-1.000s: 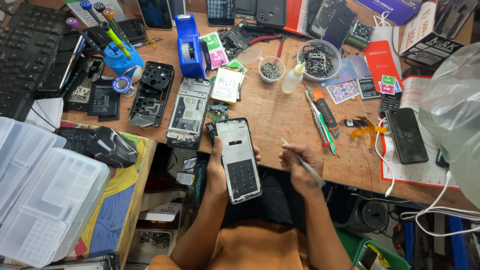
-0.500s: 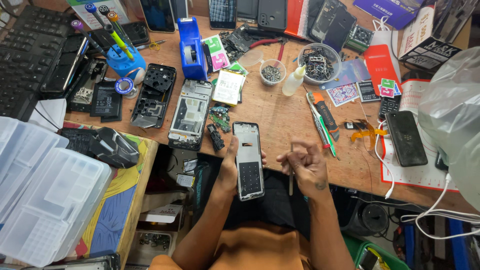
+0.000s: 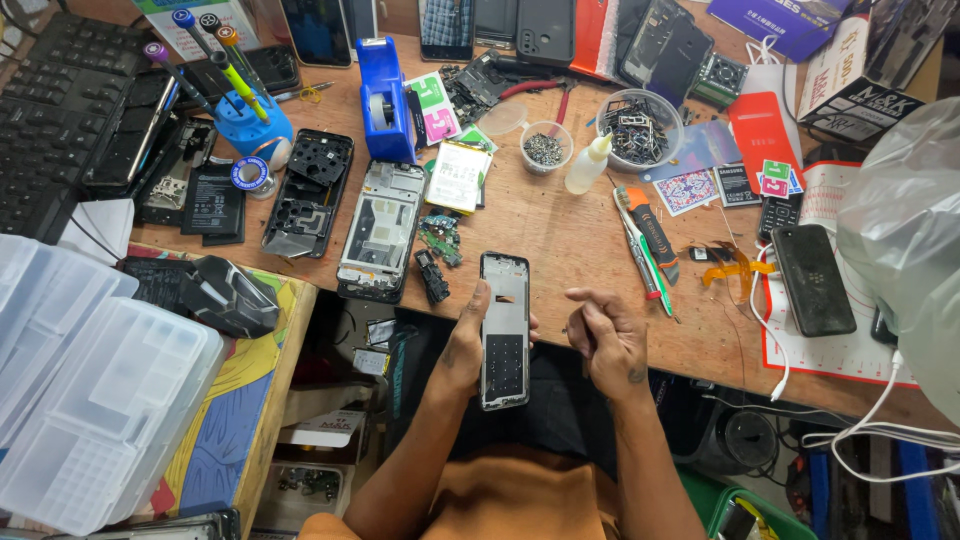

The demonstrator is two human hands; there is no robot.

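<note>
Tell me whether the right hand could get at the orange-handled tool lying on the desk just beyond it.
Probably yes. The right hand sits loosely curled at the desk edge, seemingly holding nothing, and the orange-handled tool lies just beyond it on bare wood, uncovered. The left hand holds the phone frame off to the side.

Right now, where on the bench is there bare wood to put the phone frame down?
Bare wood lies just ahead of the phone frame, between the small circuit boards on one side and the orange-handled tools on the other. Below the tools, toward the white cable, is a smaller patch. The back rows and the keyboard side are packed.
</note>
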